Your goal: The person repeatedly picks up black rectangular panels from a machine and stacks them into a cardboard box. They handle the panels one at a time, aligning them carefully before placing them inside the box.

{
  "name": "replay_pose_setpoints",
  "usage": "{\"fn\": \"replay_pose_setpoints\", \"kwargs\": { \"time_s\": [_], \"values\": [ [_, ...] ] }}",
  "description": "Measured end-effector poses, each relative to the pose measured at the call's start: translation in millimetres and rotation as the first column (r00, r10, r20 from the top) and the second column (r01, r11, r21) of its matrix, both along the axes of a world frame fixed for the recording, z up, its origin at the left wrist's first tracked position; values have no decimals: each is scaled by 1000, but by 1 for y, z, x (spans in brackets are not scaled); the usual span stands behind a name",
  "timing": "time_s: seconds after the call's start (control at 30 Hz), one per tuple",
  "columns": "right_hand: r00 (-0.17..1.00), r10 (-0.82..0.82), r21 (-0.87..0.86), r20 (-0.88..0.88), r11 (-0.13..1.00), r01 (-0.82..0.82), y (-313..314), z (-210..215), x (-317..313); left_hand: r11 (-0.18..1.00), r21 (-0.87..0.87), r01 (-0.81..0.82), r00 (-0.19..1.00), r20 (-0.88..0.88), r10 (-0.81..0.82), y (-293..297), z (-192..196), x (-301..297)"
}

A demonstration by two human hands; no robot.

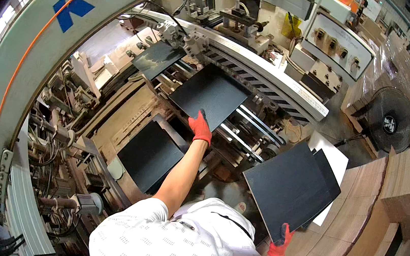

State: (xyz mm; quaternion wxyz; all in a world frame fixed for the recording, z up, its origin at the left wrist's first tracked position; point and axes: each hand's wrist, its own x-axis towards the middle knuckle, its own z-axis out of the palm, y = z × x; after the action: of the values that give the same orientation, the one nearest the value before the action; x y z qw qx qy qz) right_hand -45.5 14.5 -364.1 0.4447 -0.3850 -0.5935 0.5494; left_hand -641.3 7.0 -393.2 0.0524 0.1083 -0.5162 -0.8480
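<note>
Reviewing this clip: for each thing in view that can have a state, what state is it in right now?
Left hand: red-gloved, arm extended, gripping the near edge of the black sheet.
Black sheet: lying flat on the machine rails.
Right hand: red-gloved, gripping the sheet stack.
Sheet stack: held up, tilted, sheets slightly fanned.
Floor fan: running or stopped, cannot tell.

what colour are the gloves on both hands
Red, on the left hand and right hand; seen in the head view.

Matt black board sheets [210, 94] look like smooth card; red gloves [200, 127] seem knitted cloth; machine rails [251, 128] are bare glossy metal.
</note>
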Motion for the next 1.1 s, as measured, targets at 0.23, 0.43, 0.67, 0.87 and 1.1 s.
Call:
{"fn": "replay_pose_setpoints", "kwargs": {
  "time_s": [0.23,0.43,0.67,0.87,1.1],
  "values": [
    [933,-61,392,354,916,-89,8,48,8,993,-43,113,986,127,-107,3,27,12],
    [948,-264,-393,-178,902,178,63,8,40,802,-578,148,986,23,-166,-9,60,61],
    [989,-108,-322,-104,944,69,113,47,68,813,-436,387,895,-36,-445,1,48,75],
    [943,-126,-114,308,979,168,143,84,47,879,-314,359,912,-82,-402,-2,52,73],
    [863,-138,30,486,989,142,168,33,63,852,-339,400,880,-118,-460,2,30,57]
  ]
}}
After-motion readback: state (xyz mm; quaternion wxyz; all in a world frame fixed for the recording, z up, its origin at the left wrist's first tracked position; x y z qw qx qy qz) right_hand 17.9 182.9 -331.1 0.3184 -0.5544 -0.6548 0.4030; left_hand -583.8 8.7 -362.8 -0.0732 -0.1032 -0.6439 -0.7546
